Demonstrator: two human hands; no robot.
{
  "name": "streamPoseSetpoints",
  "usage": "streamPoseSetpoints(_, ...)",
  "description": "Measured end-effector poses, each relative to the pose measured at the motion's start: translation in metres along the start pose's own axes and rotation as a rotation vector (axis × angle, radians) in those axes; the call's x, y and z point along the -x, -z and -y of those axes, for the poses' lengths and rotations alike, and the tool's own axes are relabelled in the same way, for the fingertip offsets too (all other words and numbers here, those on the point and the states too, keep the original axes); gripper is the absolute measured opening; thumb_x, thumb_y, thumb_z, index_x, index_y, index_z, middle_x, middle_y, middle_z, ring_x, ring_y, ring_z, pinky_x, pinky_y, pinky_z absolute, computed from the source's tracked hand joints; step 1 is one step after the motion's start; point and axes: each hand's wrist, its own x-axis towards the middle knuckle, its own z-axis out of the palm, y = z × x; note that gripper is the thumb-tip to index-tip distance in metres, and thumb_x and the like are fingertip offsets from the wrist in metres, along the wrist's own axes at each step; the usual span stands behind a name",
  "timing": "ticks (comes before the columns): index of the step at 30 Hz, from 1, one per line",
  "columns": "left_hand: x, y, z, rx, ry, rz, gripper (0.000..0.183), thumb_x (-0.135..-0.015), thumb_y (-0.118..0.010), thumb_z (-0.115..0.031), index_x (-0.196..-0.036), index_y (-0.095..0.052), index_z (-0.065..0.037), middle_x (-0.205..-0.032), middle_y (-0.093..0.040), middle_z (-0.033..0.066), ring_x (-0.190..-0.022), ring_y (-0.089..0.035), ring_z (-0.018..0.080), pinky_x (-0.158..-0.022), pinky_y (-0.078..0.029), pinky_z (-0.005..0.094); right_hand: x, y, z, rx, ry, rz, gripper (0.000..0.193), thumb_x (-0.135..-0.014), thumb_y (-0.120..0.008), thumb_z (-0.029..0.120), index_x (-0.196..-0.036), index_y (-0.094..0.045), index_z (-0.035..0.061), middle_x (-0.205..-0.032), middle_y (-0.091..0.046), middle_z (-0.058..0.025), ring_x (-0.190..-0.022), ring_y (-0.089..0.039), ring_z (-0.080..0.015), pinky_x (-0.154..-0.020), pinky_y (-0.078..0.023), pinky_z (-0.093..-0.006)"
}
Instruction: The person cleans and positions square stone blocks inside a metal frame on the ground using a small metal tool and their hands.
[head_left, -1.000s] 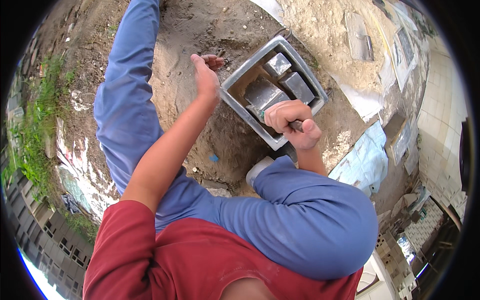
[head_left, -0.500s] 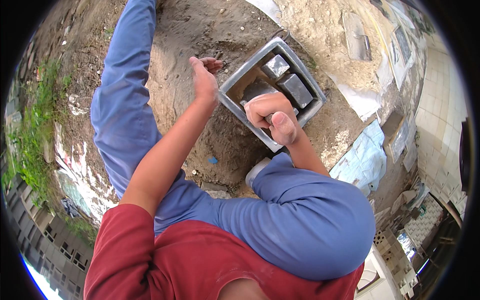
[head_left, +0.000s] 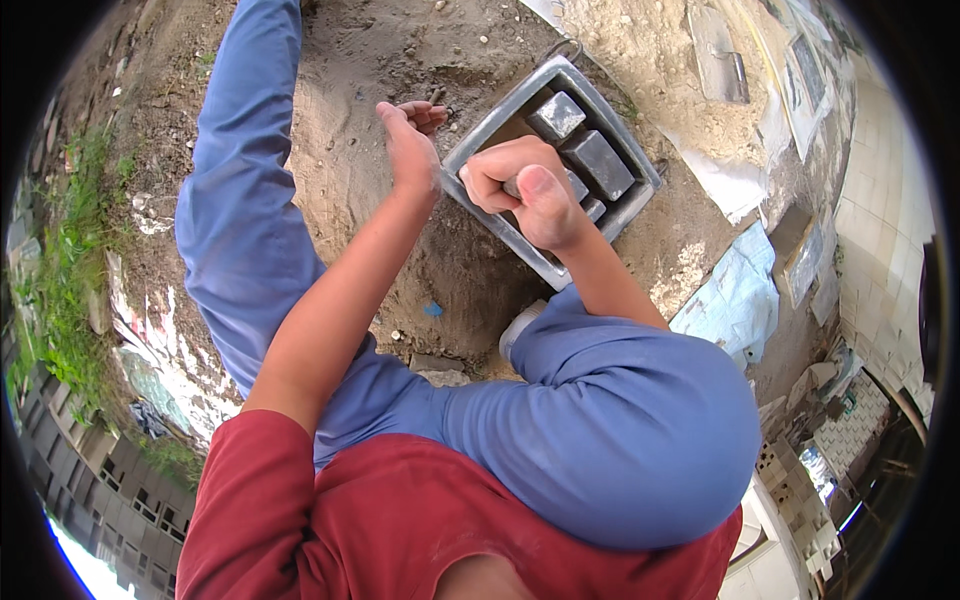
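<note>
A square grey metal mould (head_left: 643,195) with several blocky metal cores (head_left: 598,163) inside sits tilted on the dirt ahead of me. Over its near left side, my right hand (head_left: 525,190) is closed around the stubby handle of a trowel (head_left: 512,187), thumb on top. The trowel's blade is hidden beneath that hand. By the mould's left corner, my left hand (head_left: 410,150) is open, fingers stretched and slightly bent, with nothing in it. Its wrist lies close to the mould's rim; I cannot tell if they touch.
A flat float with a handle (head_left: 720,65) lies on sandy ground at the far right. Pale blue sheeting (head_left: 735,290) and white sheeting (head_left: 725,190) lie right of the mould. My bent leg (head_left: 640,420) is near it, and grass (head_left: 75,240) grows far left. Patterned blocks stand lower right.
My right hand has shifted left and slightly up over the mould, and the dark blade below it has gone out of sight. My left hand stays nearly in place.
</note>
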Motion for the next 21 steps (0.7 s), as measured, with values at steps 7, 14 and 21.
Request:
streamPoseSetpoints(7,-0.002,0.008,0.005,-0.093,-0.005,0.04,0.073,-0.11,-0.016,-0.059,-0.108,-0.056,0.002,-0.104,-0.069,0.0215,-0.101,-0.065,0.0314,-0.104,-0.048,0.0414,0.003,0.002,-0.024,0.016,-0.103,-0.055,0.081,-0.097,-0.026,0.079,-0.062,-0.029,0.0057,-0.058,-0.029,0.0,-0.053,-0.029,-0.0149,-0.051,-0.021,-0.0328)
streamPoseSetpoints(14,-0.005,0.005,0.004,-0.064,0.026,0.02,0.074,-0.109,-0.016,-0.06,-0.109,-0.055,0.003,-0.104,-0.068,0.0218,-0.101,-0.065,0.0316,-0.103,-0.049,0.0416,0.008,0.004,-0.043,0.065,-0.045,0.016,0.086,-0.094,-0.025,0.085,-0.061,-0.03,0.0068,-0.058,-0.03,0.0002,-0.053,-0.03,-0.0149,-0.051,-0.021,-0.0328)
streamPoseSetpoints(21,-0.001,0.004,0.0,-0.095,0.035,0.018,0.074,-0.109,-0.015,-0.06,-0.107,-0.056,0.002,-0.101,-0.069,0.0206,-0.098,-0.065,0.0303,-0.1,-0.049,0.0408,0.017,0.009,-0.033,0.004,-0.067,-0.021,0.089,-0.089,-0.027,0.092,-0.061,-0.032,0.0076,-0.06,-0.031,0.0021,-0.055,-0.031,-0.0131,-0.053,-0.023,-0.0311)
